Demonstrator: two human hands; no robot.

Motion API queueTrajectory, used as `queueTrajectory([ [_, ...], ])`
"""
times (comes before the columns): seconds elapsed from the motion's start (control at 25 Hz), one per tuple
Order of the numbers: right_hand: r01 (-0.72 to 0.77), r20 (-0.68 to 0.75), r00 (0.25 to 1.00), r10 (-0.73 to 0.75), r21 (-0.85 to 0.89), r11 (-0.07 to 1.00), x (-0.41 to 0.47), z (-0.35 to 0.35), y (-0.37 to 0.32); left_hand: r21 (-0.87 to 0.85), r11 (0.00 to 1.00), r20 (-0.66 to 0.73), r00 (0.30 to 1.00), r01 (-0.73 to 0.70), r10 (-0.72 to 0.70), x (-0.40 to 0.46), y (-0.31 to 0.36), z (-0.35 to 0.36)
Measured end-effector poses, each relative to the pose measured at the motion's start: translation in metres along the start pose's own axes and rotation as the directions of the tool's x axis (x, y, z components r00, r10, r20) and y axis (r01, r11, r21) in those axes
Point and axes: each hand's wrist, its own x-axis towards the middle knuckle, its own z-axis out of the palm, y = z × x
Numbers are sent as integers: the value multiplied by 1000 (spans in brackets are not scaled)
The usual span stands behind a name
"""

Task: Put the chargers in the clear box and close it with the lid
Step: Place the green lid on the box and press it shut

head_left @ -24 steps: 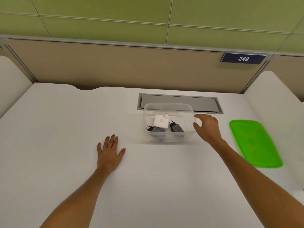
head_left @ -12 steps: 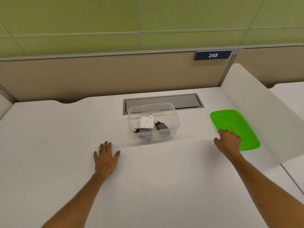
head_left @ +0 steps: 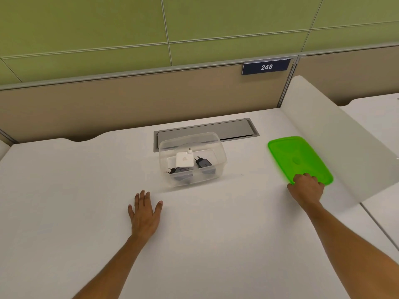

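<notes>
I am leaning over a smooth white desk (head_left: 64,212). A flat, glossy green lid (head_left: 298,158), a rounded rectangle, is lying at the right, well apart from the clear box (head_left: 218,147), a see-through plastic tub sitting open near the far middle. My right hand (head_left: 306,187) is curling over the lid's near edge, fingers bent on it. My left hand (head_left: 144,212) is resting flat and spread on the desk. A square white charger (head_left: 183,159) and two black chargers (head_left: 205,162) are lying inside the box.
</notes>
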Motion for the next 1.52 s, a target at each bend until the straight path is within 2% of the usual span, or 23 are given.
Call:
queueTrajectory([
  [0.24,0,-49,999,1,20,1000,3,8,2,-9,1000,-39,999,2,-2,4,-2,-5],
  [0.36,8,-176,984,10,102,995,8,1,-3,-29,1000,-64,998,-7,5,6,0,-9],
  [0.44,26,-277,960,36,216,976,13,-12,-10,-49,999,-90,996,-15,10,8,3,-13],
  [0.56,46,-375,920,115,395,917,25,-39,-22,-91,995,-141,990,-35,22,13,10,-24],
  [0.72,45,-389,889,242,600,799,35,-82,-40,-169,983,-207,977,-77,41,20,26,-40],
  [0.96,186,-482,836,262,699,691,24,-133,-71,-293,939,-245,963,-181,109,21,58,-56],
  [1.16,353,-556,794,245,750,560,6,-175,-98,-447,859,-253,956,-251,148,19,87,-68],
  [1.32,379,-494,852,173,809,449,-1,-195,-122,-609,758,-206,969,-235,135,23,112,-80],
  [1.52,277,-284,959,8,941,195,-3,-198,-158,-760,639,-97,993,-122,74,35,134,-93],
])
